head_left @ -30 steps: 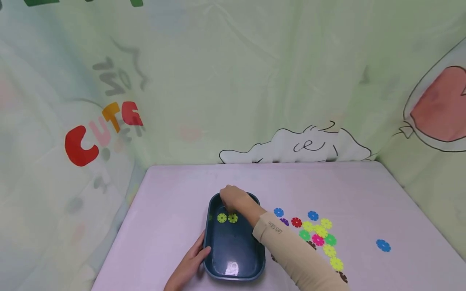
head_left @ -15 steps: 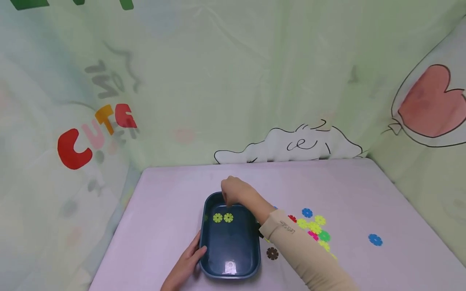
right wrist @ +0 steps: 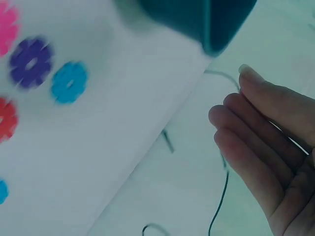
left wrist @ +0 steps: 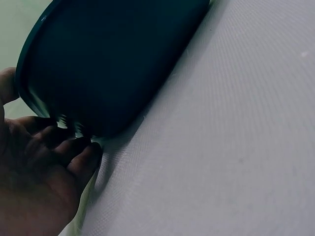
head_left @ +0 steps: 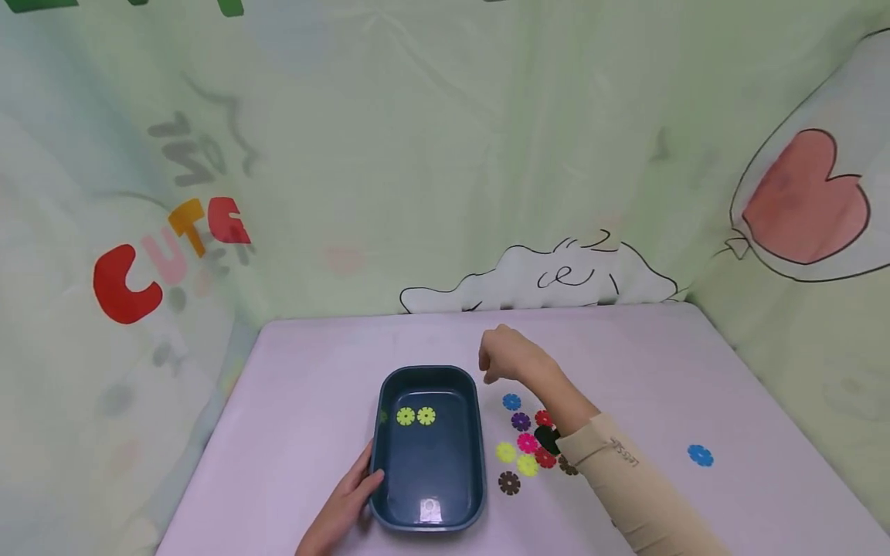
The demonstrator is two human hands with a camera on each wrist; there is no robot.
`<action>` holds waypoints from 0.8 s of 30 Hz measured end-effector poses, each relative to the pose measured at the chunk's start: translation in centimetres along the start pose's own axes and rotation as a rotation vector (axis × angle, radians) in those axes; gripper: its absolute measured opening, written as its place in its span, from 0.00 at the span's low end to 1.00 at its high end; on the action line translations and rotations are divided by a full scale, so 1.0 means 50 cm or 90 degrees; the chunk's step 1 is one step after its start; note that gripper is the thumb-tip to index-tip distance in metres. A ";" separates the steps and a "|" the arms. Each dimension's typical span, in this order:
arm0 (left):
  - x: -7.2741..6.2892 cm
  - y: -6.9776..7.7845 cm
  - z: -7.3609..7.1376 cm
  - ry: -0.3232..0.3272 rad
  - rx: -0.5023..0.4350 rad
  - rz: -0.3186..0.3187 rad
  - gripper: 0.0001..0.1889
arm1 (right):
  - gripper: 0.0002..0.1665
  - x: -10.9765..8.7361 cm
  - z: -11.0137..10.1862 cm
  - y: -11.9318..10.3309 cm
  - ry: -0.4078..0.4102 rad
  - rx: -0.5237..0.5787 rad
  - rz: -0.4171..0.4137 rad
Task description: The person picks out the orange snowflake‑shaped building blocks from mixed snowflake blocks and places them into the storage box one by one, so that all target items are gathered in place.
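Note:
A dark blue plastic tray with raised sides sits on the table. My left hand grips its left side, thumb at the rim and fingers against the outer wall; the left wrist view shows those fingertips along the tray's underside edge. Inside the tray, two yellow notched snowflake discs lie side by side near the far end. My right hand is in the air just right of the tray's far corner. Nothing shows between its loosely bent fingers in the right wrist view.
Right of the tray lie several loose snowflake discs, among them a blue disc, a purple disc and a brown disc. My right forearm covers part of this group. A single blue disc lies farther right on the pale table.
My right hand has risen out from over the tray's far end and moved right, past its rim. The two yellow discs stay in place, and my left hand keeps its hold.

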State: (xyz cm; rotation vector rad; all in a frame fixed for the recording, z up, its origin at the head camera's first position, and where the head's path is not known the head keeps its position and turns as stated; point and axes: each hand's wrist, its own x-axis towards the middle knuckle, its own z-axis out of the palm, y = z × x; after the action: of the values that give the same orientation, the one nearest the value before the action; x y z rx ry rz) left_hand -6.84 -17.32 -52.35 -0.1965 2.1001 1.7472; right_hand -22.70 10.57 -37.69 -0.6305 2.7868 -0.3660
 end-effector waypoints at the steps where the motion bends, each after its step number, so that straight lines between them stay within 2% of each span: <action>1: -0.001 0.000 0.000 0.002 -0.001 -0.003 0.42 | 0.06 -0.009 0.000 0.010 0.002 0.002 0.003; 7: -0.005 -0.003 -0.004 0.008 -0.017 -0.017 0.43 | 0.06 -0.058 -0.003 0.067 0.015 0.015 0.032; 14: -0.008 -0.005 -0.010 0.014 -0.023 -0.029 0.43 | 0.06 -0.110 -0.008 0.136 0.030 0.039 0.089; 24: -0.003 0.002 0.001 0.003 -0.019 -0.032 0.43 | 0.06 -0.185 0.009 0.219 0.024 0.054 0.151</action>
State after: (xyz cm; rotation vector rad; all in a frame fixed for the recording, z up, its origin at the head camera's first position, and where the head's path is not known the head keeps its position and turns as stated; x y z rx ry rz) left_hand -6.73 -17.27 -52.24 -0.2602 2.0549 1.7507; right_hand -18.71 24.21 -39.55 -0.2711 2.8224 -0.4473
